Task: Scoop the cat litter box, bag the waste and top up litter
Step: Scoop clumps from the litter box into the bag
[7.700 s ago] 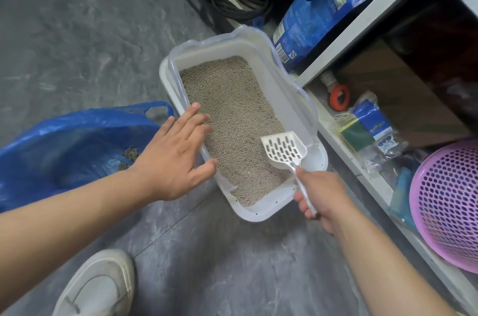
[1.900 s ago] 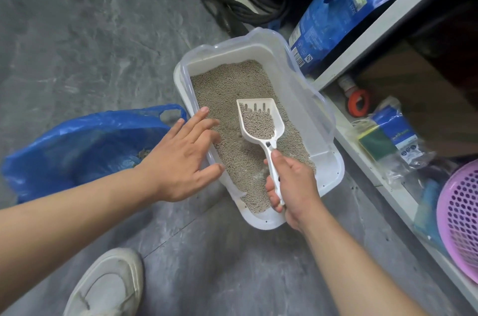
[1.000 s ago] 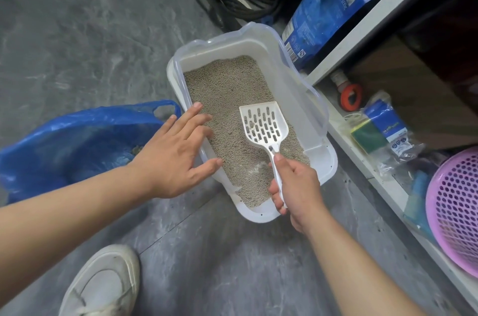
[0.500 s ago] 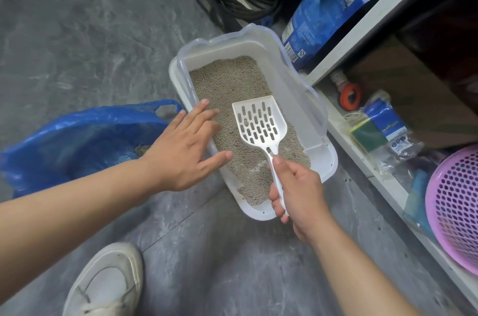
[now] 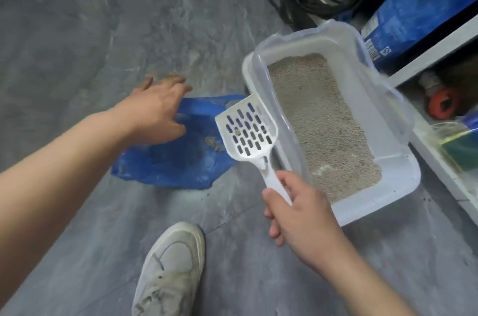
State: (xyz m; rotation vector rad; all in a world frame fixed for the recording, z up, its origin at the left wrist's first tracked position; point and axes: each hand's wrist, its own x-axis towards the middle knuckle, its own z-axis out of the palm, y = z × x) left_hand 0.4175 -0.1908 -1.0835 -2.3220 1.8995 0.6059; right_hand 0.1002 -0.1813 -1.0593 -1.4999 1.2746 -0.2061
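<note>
one scoop [image 5: 247, 132], right hand [image 5: 300, 215] gripping, points up-left over bag [image 5: 176, 163]; left hand [image 5: 157, 109] spread

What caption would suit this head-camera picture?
Right hand holds a slotted scoop over a blue bag beside the litter box.
</note>
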